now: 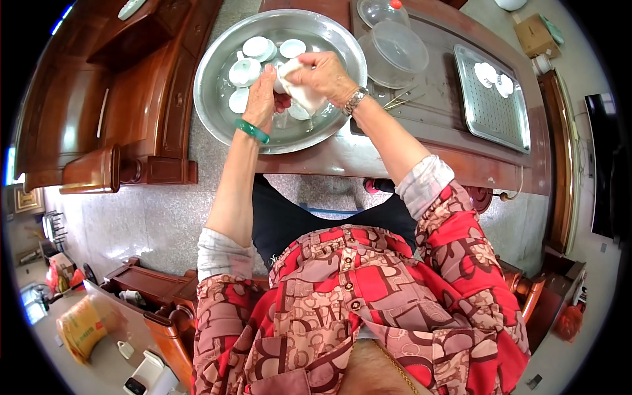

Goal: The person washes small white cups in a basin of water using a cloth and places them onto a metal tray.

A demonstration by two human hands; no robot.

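Note:
Over a large stainless steel basin (210, 116) of water, my left hand (261, 96) holds a small white cup (279, 86), mostly hidden by the fingers and cloth. My right hand (328, 76) grips a wet white cloth (307, 95) and presses it against that cup. White cups and dishes lie in the basin, among them a lidded cup (245, 72), a round cup (293, 48) and another white piece (239, 101) near my left wrist. Something pale sits under the cloth, too blurred to name.
The basin rests on a dark wooden table (316, 163). To its right are a translucent plastic container (397, 54), a clear lid (377, 12) with a red knob, thin metal tongs (400, 101) and a perforated metal tray (489, 118) bearing two white cups (486, 75). A wooden bench (133, 108) stands left.

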